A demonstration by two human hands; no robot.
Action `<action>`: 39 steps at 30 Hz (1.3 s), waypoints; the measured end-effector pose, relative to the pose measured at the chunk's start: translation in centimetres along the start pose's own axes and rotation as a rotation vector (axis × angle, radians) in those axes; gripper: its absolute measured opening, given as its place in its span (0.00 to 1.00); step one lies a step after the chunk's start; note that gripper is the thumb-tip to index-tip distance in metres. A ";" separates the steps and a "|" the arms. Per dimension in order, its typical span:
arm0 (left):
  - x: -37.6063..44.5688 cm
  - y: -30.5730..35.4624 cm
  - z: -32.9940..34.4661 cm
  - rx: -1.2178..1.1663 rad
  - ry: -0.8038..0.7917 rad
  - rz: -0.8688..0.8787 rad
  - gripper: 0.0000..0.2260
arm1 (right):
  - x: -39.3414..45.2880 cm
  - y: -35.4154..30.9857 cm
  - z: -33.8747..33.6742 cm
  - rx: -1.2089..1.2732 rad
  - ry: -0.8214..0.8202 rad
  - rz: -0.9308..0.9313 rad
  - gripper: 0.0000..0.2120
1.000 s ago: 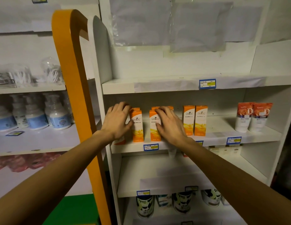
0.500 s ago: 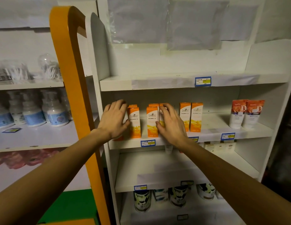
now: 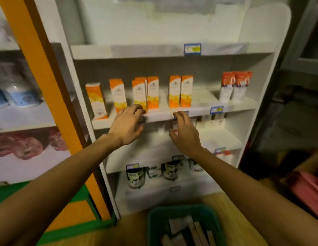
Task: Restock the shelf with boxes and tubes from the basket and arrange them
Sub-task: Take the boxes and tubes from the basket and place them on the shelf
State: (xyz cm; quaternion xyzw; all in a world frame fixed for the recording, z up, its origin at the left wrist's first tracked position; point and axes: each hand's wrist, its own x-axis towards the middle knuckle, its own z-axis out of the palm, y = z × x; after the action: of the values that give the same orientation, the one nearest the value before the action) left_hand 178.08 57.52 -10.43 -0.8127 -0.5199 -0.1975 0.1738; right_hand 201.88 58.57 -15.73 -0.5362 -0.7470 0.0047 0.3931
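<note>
Orange boxes stand in a row on the shelf. Both the left hand and right hand hover loosely curled, holding nothing. More boxes wait in the green basket.

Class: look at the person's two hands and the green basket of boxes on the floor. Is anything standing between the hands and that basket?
Nothing visible does. The left hand and right hand are empty in front of the shelf edge, and the green basket sits open-topped below them on the floor, its boxes uncovered.
</note>
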 end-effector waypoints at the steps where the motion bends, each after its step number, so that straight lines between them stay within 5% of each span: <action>1: -0.6 1.3 2.1 -0.013 -0.038 0.022 0.23 | -2.0 1.6 0.6 -0.013 -0.027 0.039 0.29; 12: -9.7 10.7 20.6 -0.181 -0.529 0.044 0.26 | -19.8 14.1 7.3 -0.232 -0.591 0.405 0.35; 21: -14.7 14.8 33.1 -0.286 -0.933 0.027 0.23 | -31.8 25.5 15.5 -0.120 -0.923 0.721 0.36; 27: -14.9 15.7 40.5 -0.323 -1.109 0.063 0.19 | -33.4 25.3 16.3 -0.163 -0.973 0.762 0.21; 33: -14.9 15.3 49.4 -0.328 -1.237 0.026 0.15 | -35.3 27.0 19.8 -0.245 -1.002 0.777 0.30; 39: -14.6 17.7 52.1 -0.365 -1.161 0.107 0.13 | -35.9 29.4 23.8 -0.261 -0.968 0.823 0.31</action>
State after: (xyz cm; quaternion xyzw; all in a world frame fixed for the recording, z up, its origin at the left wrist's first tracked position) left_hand 196.00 64.52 -63.98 -0.8294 -0.4459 0.2007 -0.2703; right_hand 215.34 52.05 -65.64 -0.7591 -0.5678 0.3053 -0.0905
